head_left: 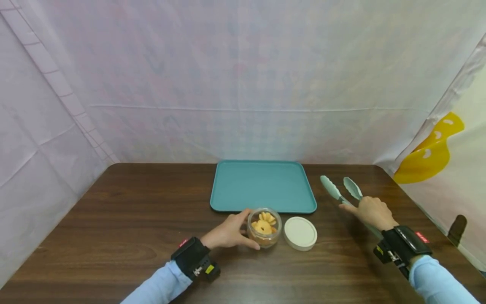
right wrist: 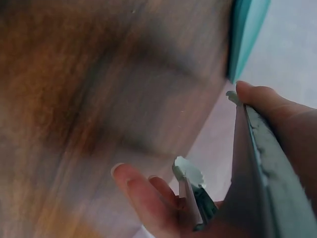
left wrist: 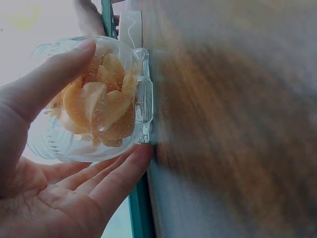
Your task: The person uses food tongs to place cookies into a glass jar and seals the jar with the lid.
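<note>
A clear glass jar (head_left: 267,244) stands uncovered near the middle of the table, with flower-shaped golden cookies (head_left: 263,227) inside. My left hand (head_left: 229,231) holds it from the left. In the left wrist view the thumb lies along one side of the jar (left wrist: 144,99) and the fingers support the opposite side. To the right, my right hand (head_left: 373,213) grips pale green tongs (head_left: 330,188), their two heads spread apart and pointing away from me. The right wrist view has the thumb on one arm of the tongs (right wrist: 282,193) and fingers by the other.
A round white lid (head_left: 300,232) lies just right of the jar. Behind both is a teal tray (head_left: 262,185) on the dark wooden table (head_left: 125,228). White curtains (head_left: 235,84) hang around the back and sides, with a yellow shape (head_left: 427,158) at the right.
</note>
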Demonstrator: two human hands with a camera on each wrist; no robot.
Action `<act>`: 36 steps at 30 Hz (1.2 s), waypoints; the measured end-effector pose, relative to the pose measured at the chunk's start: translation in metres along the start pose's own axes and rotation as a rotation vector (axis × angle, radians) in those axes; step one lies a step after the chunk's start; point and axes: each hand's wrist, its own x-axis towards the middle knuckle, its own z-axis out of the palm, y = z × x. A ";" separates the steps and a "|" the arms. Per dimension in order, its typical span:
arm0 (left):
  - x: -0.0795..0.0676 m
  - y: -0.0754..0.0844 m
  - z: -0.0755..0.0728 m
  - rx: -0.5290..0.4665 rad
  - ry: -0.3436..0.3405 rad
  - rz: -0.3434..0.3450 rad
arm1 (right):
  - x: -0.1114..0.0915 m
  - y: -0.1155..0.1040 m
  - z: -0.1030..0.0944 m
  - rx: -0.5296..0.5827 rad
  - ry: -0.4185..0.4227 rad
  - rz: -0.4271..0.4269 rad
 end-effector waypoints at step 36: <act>-0.002 0.000 -0.001 -0.035 -0.006 0.033 | 0.000 -0.014 0.014 0.025 -0.195 0.136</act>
